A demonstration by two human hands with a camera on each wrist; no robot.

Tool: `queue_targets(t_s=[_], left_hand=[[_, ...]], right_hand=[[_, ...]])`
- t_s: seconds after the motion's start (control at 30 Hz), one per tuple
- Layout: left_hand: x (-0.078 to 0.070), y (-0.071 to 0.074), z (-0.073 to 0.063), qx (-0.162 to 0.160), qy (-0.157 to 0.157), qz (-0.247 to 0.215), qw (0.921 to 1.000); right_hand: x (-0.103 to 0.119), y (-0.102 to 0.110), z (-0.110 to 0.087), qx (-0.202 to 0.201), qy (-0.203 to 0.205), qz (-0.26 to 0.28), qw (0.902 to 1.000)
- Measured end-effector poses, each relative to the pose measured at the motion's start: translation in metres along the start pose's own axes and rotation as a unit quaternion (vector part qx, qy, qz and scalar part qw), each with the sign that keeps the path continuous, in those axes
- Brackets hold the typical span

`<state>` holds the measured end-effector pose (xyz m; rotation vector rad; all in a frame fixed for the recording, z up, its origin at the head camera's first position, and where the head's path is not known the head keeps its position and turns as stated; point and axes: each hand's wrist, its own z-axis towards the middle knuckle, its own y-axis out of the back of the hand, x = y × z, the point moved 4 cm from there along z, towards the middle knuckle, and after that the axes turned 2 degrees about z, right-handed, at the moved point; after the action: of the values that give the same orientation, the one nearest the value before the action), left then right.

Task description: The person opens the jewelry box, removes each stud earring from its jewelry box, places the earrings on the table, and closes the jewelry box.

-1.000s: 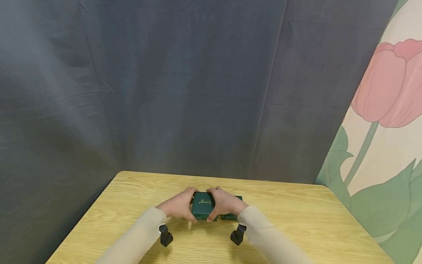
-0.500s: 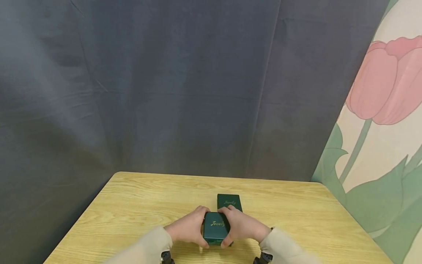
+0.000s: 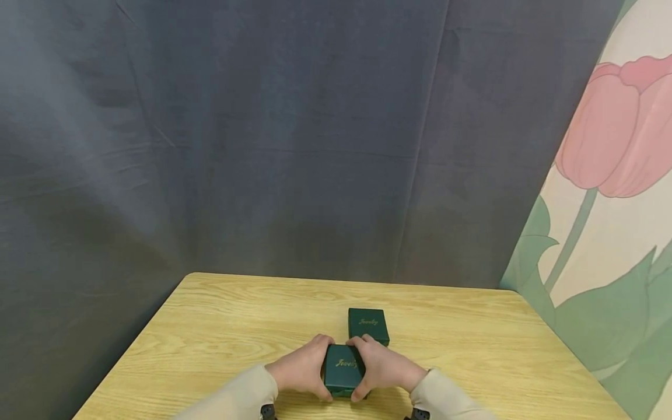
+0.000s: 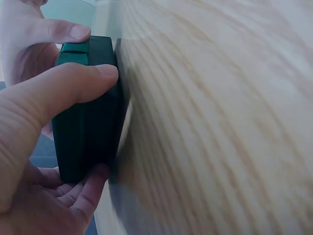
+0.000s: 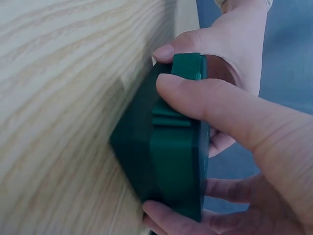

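The left hand (image 3: pixel 303 368) and right hand (image 3: pixel 385 367) clasp the nearer green jewelry box (image 3: pixel 342 373), fingers curled round its sides; the farther jewelry box (image 3: pixel 367 328) sits toward the bench's (image 3: pixel 236 326) far edge. Matched pressure should keep the held one level.

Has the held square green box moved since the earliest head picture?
Yes: the held square green box has moved nearer and slightly right, against the far edge of the yellow wood-grain table.

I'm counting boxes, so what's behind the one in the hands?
Behind the held box, slightly right, another green box lies on the table; the right hand covers part of its near side.
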<state>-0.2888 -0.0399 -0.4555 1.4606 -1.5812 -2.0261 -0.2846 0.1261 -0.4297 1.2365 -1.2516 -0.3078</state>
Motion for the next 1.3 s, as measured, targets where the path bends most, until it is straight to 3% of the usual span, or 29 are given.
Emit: queue_targets(t_s=[0.3,0.5,0.67,1.0,1.3], left_hand=[[0.002,-0.002,0.001,0.004,-0.005,0.001,1.0],[0.009,-0.001,-0.004,0.034,0.022,0.001,0.9992],[0.014,0.0,-0.007,0.019,0.023,0.025,0.9993],[0.022,-0.006,-0.002,-0.001,0.012,-0.058,0.9982],[0.023,-0.004,-0.004,0.006,0.01,-0.073,0.9972]], right_hand=[[-0.001,-0.001,0.0,-0.005,0.004,-0.002,1.0],[0.0,-0.002,0.0,-0.007,-0.005,-0.011,0.9999],[0.0,-0.002,-0.001,-0.008,-0.002,-0.01,0.9999],[0.0,-0.002,0.0,-0.002,-0.002,0.0,1.0],[0.014,0.001,-0.005,0.005,0.011,-0.043,0.999]])
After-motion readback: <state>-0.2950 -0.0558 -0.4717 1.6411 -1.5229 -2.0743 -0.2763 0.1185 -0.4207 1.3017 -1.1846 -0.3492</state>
